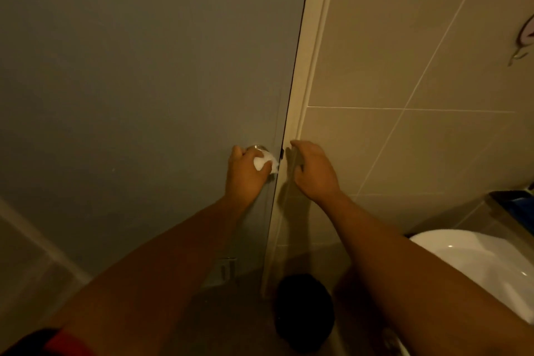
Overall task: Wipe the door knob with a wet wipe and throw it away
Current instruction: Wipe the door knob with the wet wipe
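One wet wipe (264,163) clamped by left hand (245,173) over one knob (255,148); right hand (313,172) apparently loose on frame (303,101).

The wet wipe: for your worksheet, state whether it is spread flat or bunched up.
Bunched up. The wet wipe shows as a crumpled white wad clutched in the left hand, pressed against the door knob.

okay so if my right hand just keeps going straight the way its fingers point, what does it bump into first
Most likely the pale door frame. The right hand already has its fingertips at the frame's edge, beside the gap to the door; depth is hard to judge from this one view.
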### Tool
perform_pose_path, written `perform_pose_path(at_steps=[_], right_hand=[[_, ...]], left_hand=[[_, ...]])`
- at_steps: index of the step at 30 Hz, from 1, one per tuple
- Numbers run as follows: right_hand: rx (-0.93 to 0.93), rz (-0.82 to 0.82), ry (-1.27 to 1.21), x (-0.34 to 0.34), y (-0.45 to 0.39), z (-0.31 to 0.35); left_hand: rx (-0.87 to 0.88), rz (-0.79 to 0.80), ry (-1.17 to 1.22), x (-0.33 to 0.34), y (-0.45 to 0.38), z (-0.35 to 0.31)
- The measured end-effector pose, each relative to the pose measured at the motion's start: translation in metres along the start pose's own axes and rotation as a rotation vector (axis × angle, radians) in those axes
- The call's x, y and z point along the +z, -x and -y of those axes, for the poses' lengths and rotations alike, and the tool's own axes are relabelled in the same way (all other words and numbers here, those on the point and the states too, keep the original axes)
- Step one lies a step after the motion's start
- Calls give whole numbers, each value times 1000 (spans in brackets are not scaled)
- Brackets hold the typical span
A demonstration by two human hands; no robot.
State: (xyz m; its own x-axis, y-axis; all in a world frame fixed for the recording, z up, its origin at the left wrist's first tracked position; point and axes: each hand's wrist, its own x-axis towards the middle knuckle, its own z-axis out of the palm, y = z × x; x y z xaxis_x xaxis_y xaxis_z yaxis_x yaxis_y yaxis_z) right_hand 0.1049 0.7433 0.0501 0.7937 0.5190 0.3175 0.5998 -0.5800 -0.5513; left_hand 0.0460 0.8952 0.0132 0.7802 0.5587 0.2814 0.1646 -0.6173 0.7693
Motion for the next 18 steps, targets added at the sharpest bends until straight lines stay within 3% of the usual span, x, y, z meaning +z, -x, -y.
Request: perform_pose_path(at_steps=[3,6,8,10,12,15,18], right_hand=[[-229,-50,228,-18,-14,3],[-435,-53,399,-39,-36,12],[-519,-34,509,-53,-52,19],[-585,-11,607,-64,-66,23],[-645,12,681,-69,-75,22],[-700,24,722,-70,-81,14],[-720,27,716,-68,-83,12]], left_hand=[[-385,-118,304,15,0,-15],[-700,-173,968,22,-2,-19],[-790,-185,1378,22,2,-20],[-811,-215,1571,24,7,-21],[-781,-213,1498,25,4,-23],[-663,-196,928,25,-2,-30],[-383,-179,362,25,2,-28]])
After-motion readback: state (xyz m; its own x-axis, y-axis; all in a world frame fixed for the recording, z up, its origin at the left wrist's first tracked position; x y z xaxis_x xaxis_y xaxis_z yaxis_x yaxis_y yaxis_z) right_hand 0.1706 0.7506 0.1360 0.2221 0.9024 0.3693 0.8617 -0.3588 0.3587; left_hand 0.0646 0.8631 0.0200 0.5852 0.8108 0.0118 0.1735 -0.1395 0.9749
